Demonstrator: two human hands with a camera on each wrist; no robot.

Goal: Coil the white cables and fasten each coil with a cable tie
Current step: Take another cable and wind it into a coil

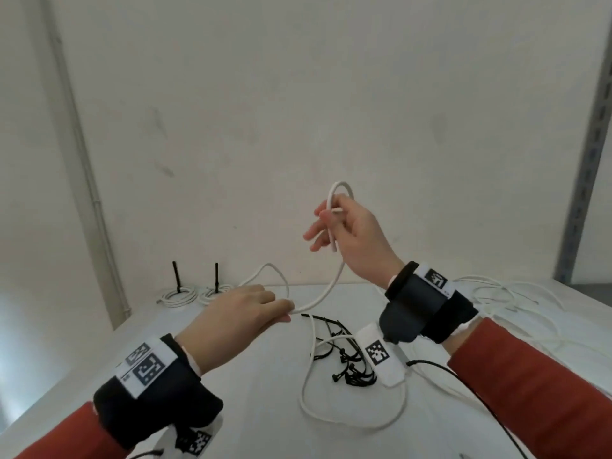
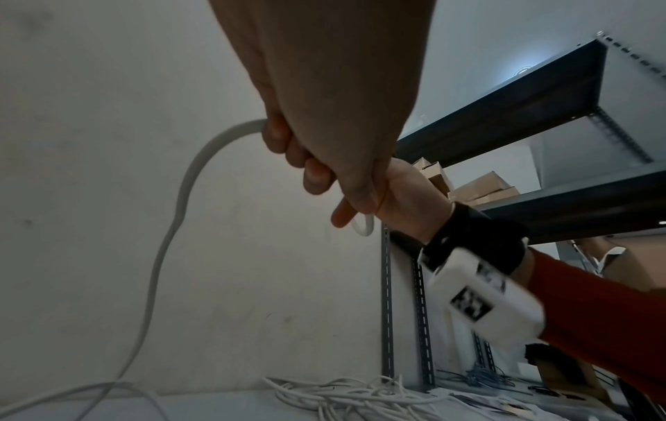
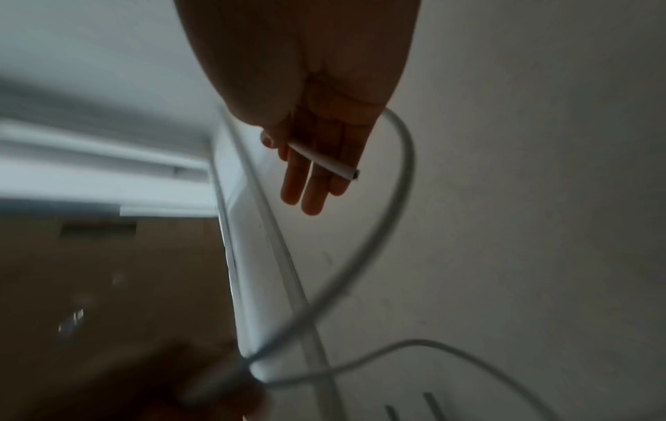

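Right hand [image 1: 354, 233] pinches the end of the thin white round cable [image 1: 326, 289] up high, first loop formed, left hand [image 1: 238, 313] grips it lower over the white table [image 1: 231, 409], guessing that's to feed slack

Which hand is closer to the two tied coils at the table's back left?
Left. The left hand pinches the white cable low, just right of the tied coils; the right hand is raised farther right, holding the cable's end.

A white cable [image 1: 326, 293] sags in mid-air, cut end raised, above a heap of black cable ties [image 1: 344, 356].
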